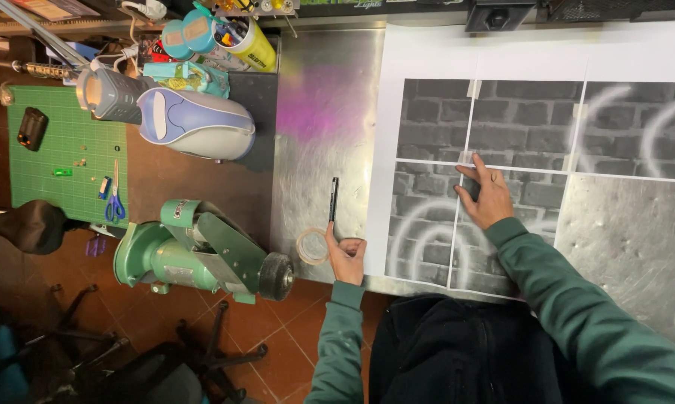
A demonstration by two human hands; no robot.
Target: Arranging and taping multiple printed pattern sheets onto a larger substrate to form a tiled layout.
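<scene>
My right hand (484, 196) lies flat, fingers spread, on grey brick-wall prints (435, 120) laid edge to edge on a metal table (322, 150). It presses where several sheets meet. My left hand (346, 256) rests at the table's near edge beside a roll of clear tape (311, 246), fingers loosely curled, a thumb and finger pinched together; whether a bit of tape is between them I cannot tell. A black pen (334, 199) lies just beyond that hand. Both arms wear green sleeves.
A green machine with a black wheel (203, 254) stands left of the table. Beyond it sit a blue-and-white appliance (195, 123), a green cutting mat (60, 150) with blue scissors (114, 202), and tubs of tools (218, 34). Black chair bases stand on the tiled floor.
</scene>
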